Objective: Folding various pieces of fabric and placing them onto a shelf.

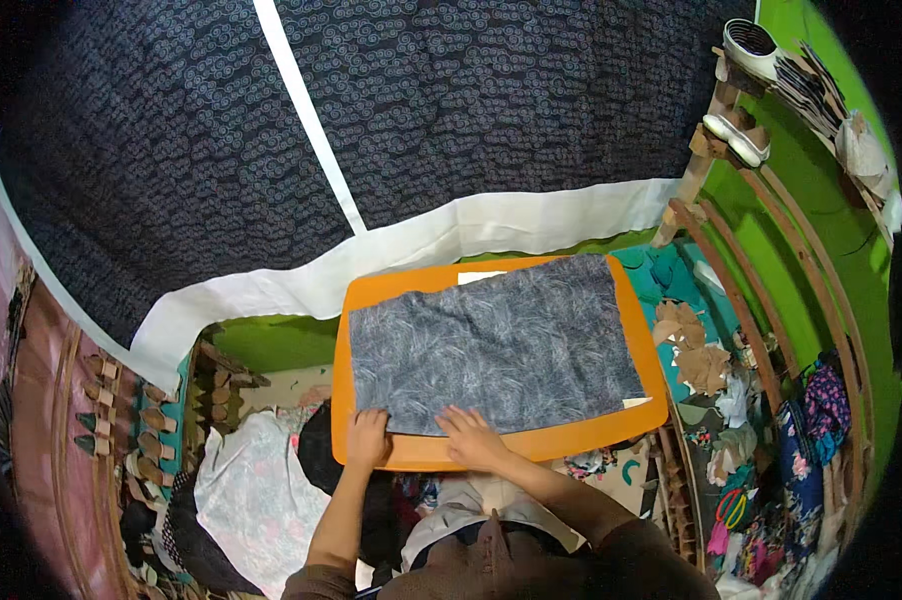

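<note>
A grey patterned cloth [496, 345] lies spread over an orange tabletop [561, 440] in front of me. At the cloth's near left corner, my left hand [368, 440] is closed, with its fingertips on the edge. My right hand [476, 440] rests farther right along the near edge, fingers apart and lying on the cloth. White pieces of paper or fabric show from under it: one piece [479, 277] at the far edge and another [635, 403] at the near right corner.
A dark patterned curtain [511, 110] with a white border hangs beyond the table. Wooden racks stand at both sides, with white shoes [739, 138] on the right one. Fabric scraps [703, 368] heap at right. A pale floral cloth [256, 490] lies at left.
</note>
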Action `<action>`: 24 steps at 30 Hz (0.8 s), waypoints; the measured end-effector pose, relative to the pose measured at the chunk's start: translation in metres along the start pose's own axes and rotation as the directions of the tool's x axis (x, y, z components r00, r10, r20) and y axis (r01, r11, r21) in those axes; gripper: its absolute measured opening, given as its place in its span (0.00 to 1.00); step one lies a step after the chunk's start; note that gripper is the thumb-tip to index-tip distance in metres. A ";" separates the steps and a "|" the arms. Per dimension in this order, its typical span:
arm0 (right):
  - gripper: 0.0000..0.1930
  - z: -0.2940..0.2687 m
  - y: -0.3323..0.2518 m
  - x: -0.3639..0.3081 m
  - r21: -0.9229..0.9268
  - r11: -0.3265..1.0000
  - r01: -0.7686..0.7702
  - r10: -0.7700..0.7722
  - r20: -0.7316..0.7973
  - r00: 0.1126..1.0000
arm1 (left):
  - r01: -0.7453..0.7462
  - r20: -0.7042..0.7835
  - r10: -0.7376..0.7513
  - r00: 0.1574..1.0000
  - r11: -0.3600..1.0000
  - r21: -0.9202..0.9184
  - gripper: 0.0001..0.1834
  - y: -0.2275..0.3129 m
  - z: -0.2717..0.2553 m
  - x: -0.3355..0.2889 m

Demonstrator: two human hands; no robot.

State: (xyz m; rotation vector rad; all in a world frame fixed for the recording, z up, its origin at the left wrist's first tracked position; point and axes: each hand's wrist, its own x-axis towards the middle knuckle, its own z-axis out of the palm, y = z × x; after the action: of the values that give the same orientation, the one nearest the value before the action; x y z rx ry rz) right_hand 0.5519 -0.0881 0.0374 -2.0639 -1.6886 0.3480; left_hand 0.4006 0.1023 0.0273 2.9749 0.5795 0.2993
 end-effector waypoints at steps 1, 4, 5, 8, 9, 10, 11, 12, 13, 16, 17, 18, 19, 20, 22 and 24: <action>0.29 0.002 -0.010 0.011 0.002 1.000 -0.007 0.007 -0.007 1.000 | -0.025 -0.017 0.023 1.000 0.997 -0.078 0.18 0.000 -0.007 0.004; 0.28 0.006 -0.037 0.046 -0.022 1.000 -0.006 0.000 -0.251 0.968 | -0.284 -0.204 0.256 0.945 0.951 -0.123 0.16 0.015 -0.040 0.016; 0.28 0.009 -0.035 0.056 -0.018 1.000 -0.012 0.007 -0.251 0.968 | -0.375 -0.229 0.341 0.912 0.918 -0.125 0.16 0.013 -0.044 0.017; 0.17 0.014 -0.037 0.073 0.173 0.983 -0.059 0.107 -0.285 0.953 | -0.379 -0.280 0.319 0.905 0.904 -0.197 0.23 -0.007 -0.038 0.018; 0.17 0.011 -0.039 0.075 0.176 0.982 -0.066 0.115 -0.284 0.952 | -0.337 -0.339 0.238 0.910 0.901 -0.273 0.27 -0.012 -0.036 0.018; 0.17 0.006 -0.038 0.075 0.210 0.973 -0.094 0.130 -0.166 0.977 | -0.345 -0.343 0.233 0.910 0.884 -0.315 0.36 -0.023 -0.028 0.021; 0.17 -0.002 -0.039 0.074 0.242 0.962 -0.127 0.142 -0.046 0.989 | -0.351 -0.337 0.240 0.910 0.880 -0.320 0.36 -0.029 -0.021 0.021; 0.17 -0.013 -0.043 0.074 0.242 0.962 -0.130 0.123 0.044 0.991 | -0.269 -0.318 0.140 0.938 0.872 -0.409 0.38 -0.033 -0.015 0.023; 0.17 -0.017 -0.045 0.072 0.241 0.959 -0.146 0.142 0.035 0.989 | -0.186 -0.288 0.042 0.957 0.849 -0.494 0.40 -0.036 -0.010 0.025; 0.18 -0.032 -0.051 0.069 0.344 0.931 -0.120 0.051 0.202 0.978 | -0.148 -0.195 0.047 0.980 0.827 -0.542 0.30 -0.054 0.002 0.041; 0.15 -0.041 -0.057 0.070 0.399 0.903 -0.160 0.075 0.220 0.973 | -0.146 -0.134 0.091 0.987 0.859 -0.491 0.25 -0.065 0.011 0.048; 0.15 -0.051 -0.061 0.068 0.453 0.868 -0.201 0.099 0.240 0.966 | -0.172 -0.165 0.101 0.981 0.850 -0.498 0.14 -0.070 0.018 0.054; 0.18 -0.057 -0.060 0.067 0.504 0.829 -0.240 0.119 0.260 0.958 | -0.244 -0.220 0.153 0.963 0.842 -0.481 0.10 -0.078 0.023 0.062; 0.24 -0.060 -0.050 0.060 0.480 0.829 -0.286 0.194 0.232 0.953 | -0.200 -0.180 0.126 0.976 0.845 -0.496 0.08 -0.079 0.025 0.070; 0.23 -0.096 -0.045 0.043 0.511 0.708 -0.488 0.446 0.213 0.869 | -0.111 0.016 0.134 0.991 0.877 -0.467 0.06 -0.074 0.015 0.094; 0.21 -0.100 -0.021 0.019 0.656 0.529 -0.538 0.657 0.084 0.749 | -0.038 -0.019 0.033 0.999 0.846 -0.531 0.06 -0.074 0.017 0.111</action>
State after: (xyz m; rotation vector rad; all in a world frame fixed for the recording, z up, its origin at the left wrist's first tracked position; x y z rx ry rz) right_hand 0.5845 -0.0844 0.1365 -1.9557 -0.5236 0.8156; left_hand 0.4777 0.2122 0.0206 2.4451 0.3634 0.4012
